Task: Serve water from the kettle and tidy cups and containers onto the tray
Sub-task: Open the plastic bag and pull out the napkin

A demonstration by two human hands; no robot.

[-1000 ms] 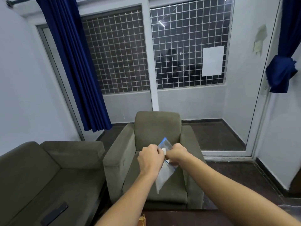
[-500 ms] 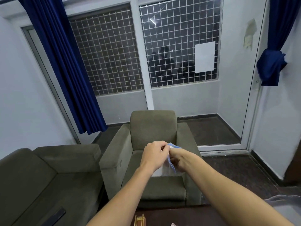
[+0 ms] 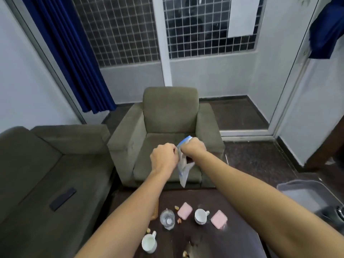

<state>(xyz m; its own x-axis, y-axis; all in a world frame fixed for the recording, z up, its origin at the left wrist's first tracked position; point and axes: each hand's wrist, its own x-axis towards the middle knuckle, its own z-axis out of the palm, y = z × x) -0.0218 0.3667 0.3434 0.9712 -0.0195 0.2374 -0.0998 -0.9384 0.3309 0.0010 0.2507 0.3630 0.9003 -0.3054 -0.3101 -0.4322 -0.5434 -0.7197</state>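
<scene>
Your left hand (image 3: pixel 163 158) and right hand (image 3: pixel 193 148) both pinch a plastic bag (image 3: pixel 183 167), while below them two cups (image 3: pixel 200 216), a glass (image 3: pixel 167 219) and pink containers (image 3: pixel 184 210) wait on the desk (image 3: pixel 214 243), not yet on the tray (image 3: pixel 307 194) by your right forearm.

- No writing, brand, number or sign can be read anywhere here.
- The white sheet (image 3: pixel 243 15) fixed to the window grille shows a blank face.
- The clear packet with a blue edge (image 3: pixel 183 164) carries no print that can be made out; it is blurred.
- The two pink packs (image 3: pixel 184 210) on the counter (image 3: pixel 214 243) show plain faces, too small to tell any lettering.
</scene>
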